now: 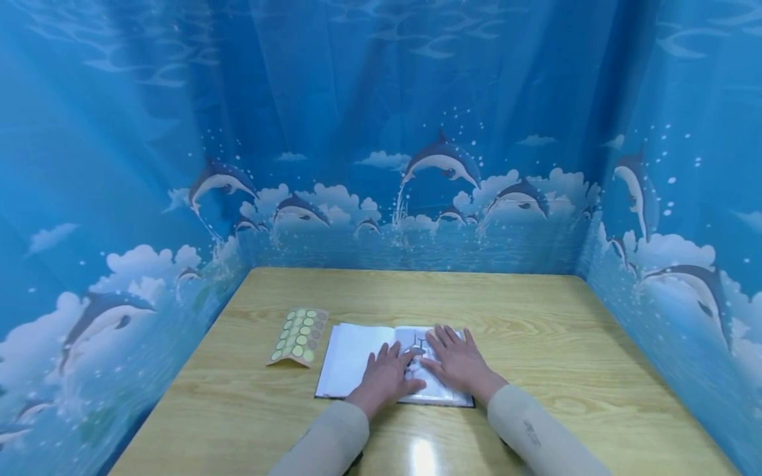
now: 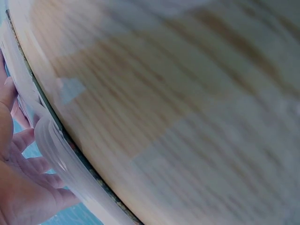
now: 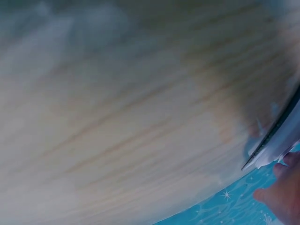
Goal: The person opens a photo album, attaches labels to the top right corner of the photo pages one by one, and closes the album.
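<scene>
Here, from the head view, an open book [image 1: 381,367] lies flat on the wooden table [image 1: 536,317], near the front edge and slightly left of centre. The left hand [image 1: 388,377] rests palm-down on the book by its middle fold, fingers straight and slightly spread. The right hand [image 1: 457,362] lies flat on the right-hand page, fingers likewise extended and fanned, its fingertips just beside those of the left hand; neither hand pinches anything. Both forearms wear pale beige sleeves [image 1: 538,433]. Just left of the book, apart from it, sits 1 sheet of round stickers [image 1: 299,336], yellow-green and brownish dots in rows. A blue curtain printed with dolphins [image 1: 443,162] encloses the table on 3 sides. Left wrist view: blurred wood grain fills most of the frame; the book's edge [image 2: 51,136] runs along the lower left, with the left hand's fingers [image 2: 21,140] lying straight over it. Right wrist view: again blurred wood grain, the book's corner [image 3: 276,140] at the lower right and a small part of the right hand [image 3: 283,192] beyond it; its finger posture cannot be told here.
</scene>
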Motion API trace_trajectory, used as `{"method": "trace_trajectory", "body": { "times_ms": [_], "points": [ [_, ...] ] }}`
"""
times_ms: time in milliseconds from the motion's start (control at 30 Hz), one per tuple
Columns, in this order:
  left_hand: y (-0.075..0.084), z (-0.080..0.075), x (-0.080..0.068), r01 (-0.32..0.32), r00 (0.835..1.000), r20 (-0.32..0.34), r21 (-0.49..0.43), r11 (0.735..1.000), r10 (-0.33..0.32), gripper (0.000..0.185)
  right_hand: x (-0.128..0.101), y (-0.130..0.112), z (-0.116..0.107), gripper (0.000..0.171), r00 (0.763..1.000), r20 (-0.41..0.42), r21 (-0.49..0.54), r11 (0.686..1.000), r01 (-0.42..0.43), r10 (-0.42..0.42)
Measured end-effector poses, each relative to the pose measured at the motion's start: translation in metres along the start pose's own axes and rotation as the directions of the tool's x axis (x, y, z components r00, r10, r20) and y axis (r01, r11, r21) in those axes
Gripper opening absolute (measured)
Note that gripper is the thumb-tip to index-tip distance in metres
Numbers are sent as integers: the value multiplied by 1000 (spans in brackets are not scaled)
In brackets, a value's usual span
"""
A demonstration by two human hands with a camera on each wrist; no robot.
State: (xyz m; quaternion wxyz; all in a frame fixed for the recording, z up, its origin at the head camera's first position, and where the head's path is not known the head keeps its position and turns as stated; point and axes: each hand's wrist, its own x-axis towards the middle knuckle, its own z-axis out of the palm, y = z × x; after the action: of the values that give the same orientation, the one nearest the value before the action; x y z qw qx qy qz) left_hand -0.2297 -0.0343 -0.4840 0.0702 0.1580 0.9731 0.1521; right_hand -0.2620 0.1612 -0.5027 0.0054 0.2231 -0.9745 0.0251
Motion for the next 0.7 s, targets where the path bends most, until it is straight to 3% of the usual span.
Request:
{"method": "trace_trajectory", "body": {
  "times_ms": [367, 700],
  "points": [
    [0, 0, 0, 11, 1000, 5, 1, 1000, -11, 72, -6, 7, 3, 73, 998, -51, 26, 999, 39, -38],
    [1, 0, 0, 13, 1000, 6, 5, 1000, -13, 73, 0, 3, 1, 72, 999, -16, 47, 998, -37, 38]
  ]
}}
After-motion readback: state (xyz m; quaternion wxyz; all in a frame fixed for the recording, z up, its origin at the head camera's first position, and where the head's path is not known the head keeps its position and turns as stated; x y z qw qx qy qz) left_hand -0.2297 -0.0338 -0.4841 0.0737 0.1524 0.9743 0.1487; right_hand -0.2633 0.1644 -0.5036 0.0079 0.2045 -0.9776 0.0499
